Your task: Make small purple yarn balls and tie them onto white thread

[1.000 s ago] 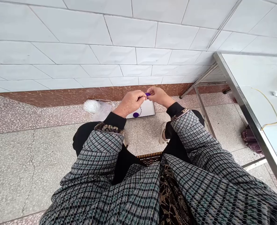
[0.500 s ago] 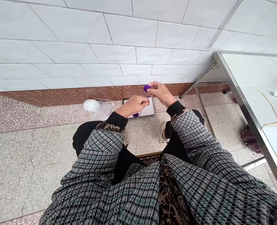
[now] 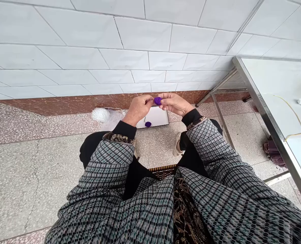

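Note:
My right hand (image 3: 175,103) pinches a small rounded purple yarn piece (image 3: 157,100) between thumb and fingers. Against its left side, my left hand (image 3: 139,107) has its thumb and fingertips closed at the yarn; the exact grip is too small to make out. Both hands are raised over a shallow white tray with a dark rim (image 3: 162,117) on the floor. Inside the tray rests a second purple oval piece (image 3: 148,124), with a thin dark curly strand beside it. My left hand covers part of the tray.
Left of the tray, a white yarn ball (image 3: 100,115) lies by a clear plastic bag (image 3: 114,120). A metal-framed table (image 3: 257,89) stands at right, with a yellow cord (image 3: 296,117) on top. White wall tiles (image 3: 130,61) rise ahead.
My left hand has moved up from holding a purple strand below the piece to its left side. My right hand has lowered slightly. The oval piece in the tray shows more fully.

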A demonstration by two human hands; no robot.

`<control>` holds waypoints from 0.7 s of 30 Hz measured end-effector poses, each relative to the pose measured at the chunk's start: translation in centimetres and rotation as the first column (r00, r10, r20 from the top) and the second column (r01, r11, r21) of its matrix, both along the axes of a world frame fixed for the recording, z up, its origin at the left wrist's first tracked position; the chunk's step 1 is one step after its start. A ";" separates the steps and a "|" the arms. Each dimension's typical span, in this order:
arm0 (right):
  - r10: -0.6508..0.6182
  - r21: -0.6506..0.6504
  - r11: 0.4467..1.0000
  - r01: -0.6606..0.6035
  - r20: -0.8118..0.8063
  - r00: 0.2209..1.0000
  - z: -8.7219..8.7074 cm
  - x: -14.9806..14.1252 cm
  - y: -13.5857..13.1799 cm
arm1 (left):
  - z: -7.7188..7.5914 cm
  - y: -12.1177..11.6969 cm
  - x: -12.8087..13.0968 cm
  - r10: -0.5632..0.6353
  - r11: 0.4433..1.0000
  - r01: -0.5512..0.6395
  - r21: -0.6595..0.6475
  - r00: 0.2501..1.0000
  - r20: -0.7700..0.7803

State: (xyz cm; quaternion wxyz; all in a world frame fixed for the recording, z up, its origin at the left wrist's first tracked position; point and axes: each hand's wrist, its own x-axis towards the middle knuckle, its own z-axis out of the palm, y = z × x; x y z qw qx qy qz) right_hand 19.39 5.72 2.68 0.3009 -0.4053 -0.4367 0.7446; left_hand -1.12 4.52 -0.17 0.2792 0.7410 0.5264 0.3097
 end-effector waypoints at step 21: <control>0.009 0.108 0.994 -0.009 -0.006 1.000 -0.2 -0.1 0.1 | -0.2 0.0 -0.2 -0.067 0.998 0.065 -0.020 0.994 -0.083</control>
